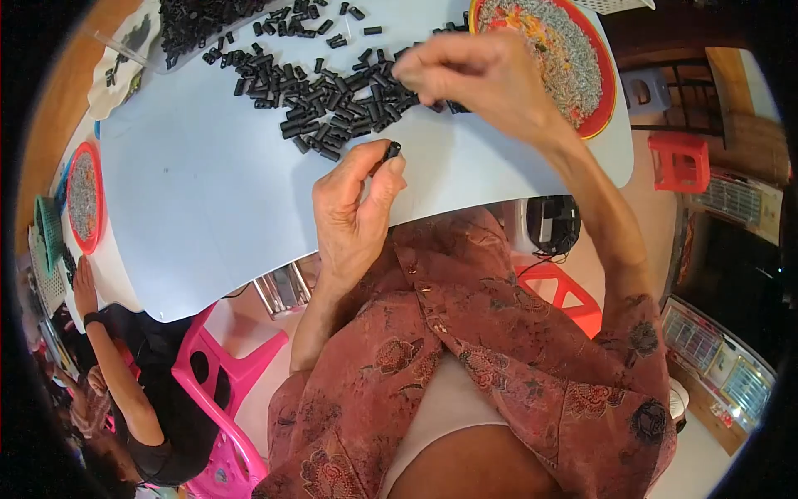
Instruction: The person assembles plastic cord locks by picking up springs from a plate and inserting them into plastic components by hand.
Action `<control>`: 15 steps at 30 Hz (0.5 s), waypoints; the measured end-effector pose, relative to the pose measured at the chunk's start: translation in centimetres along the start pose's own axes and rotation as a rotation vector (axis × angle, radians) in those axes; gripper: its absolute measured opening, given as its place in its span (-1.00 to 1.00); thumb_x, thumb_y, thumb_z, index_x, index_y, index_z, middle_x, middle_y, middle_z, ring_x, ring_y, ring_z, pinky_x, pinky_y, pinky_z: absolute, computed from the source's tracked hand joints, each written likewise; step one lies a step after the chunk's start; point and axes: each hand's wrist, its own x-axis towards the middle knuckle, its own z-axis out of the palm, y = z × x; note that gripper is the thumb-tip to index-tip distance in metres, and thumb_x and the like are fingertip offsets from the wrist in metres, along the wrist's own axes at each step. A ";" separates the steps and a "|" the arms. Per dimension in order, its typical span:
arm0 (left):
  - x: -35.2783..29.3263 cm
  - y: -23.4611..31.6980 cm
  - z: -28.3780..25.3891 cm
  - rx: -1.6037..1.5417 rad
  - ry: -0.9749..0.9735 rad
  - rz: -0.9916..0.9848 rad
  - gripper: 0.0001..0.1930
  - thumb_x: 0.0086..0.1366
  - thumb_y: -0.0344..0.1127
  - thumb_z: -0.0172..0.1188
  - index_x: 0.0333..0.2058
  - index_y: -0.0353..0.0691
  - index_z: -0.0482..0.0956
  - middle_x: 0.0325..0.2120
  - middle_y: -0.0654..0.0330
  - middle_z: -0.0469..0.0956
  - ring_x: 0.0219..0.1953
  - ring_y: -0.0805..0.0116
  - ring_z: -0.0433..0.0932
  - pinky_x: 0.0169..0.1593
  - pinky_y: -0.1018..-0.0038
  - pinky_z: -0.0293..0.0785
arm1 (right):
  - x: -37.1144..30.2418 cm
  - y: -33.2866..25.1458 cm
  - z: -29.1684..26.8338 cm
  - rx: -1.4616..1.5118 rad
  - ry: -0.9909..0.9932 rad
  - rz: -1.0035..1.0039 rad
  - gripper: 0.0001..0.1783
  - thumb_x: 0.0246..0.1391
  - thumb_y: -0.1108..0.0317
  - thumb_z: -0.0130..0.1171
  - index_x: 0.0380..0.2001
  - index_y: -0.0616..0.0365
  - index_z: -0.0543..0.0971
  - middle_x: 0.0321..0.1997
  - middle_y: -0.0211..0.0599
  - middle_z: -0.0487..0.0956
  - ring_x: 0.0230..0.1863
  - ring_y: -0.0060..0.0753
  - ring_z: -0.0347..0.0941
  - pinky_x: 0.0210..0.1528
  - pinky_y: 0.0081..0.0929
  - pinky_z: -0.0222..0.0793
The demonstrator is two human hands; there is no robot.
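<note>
Pinching small black plastic cylinder (392,150) in my left hand (353,212) fingers; right hand (474,79) fingers closing into black pile (332,91) on pale table (208,191); next needing mating piece, I judge.

Head camera looks steeply down, close over the table (208,191); fisheye-bent edges.

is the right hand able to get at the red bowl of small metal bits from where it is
Probably yes: the right hand hovers over the black pieces right beside the red bowl, with nothing between them.
</note>
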 end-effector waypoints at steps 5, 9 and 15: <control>0.0 0.0 0.3 0.051 -0.019 0.017 -0.84 0.22 -0.44 0.14 -0.28 -0.44 0.49 -0.49 0.16 0.49 -0.50 0.49 0.46 -0.38 0.57 0.37 | -3.0 2.1 1.0 0.232 -0.067 -0.053 -0.79 0.02 0.54 0.13 -0.24 0.23 0.62 -0.28 -0.37 0.63 -0.29 -0.69 0.48 -0.19 -0.67 0.43; -0.1 0.3 0.2 0.096 -0.012 0.009 -0.84 0.23 -0.43 0.13 -0.27 -0.43 0.49 -0.49 0.16 0.50 -0.49 0.49 0.46 -0.37 0.56 0.37 | -3.1 2.2 1.9 0.287 -0.053 -0.054 -0.81 0.04 0.51 0.16 -0.24 0.23 0.60 -0.34 -0.42 0.60 -0.33 -0.69 0.47 -0.24 -0.68 0.42; 0.0 0.5 0.2 0.100 -0.018 -0.024 -0.83 0.24 -0.41 0.12 -0.26 -0.42 0.49 -0.49 0.17 0.49 -0.48 0.49 0.45 -0.36 0.56 0.37 | -2.7 2.0 1.7 0.277 -0.112 -0.078 -0.85 0.03 0.49 0.20 -0.28 0.25 0.58 -0.39 -0.46 0.57 -0.36 -0.69 0.45 -0.29 -0.69 0.39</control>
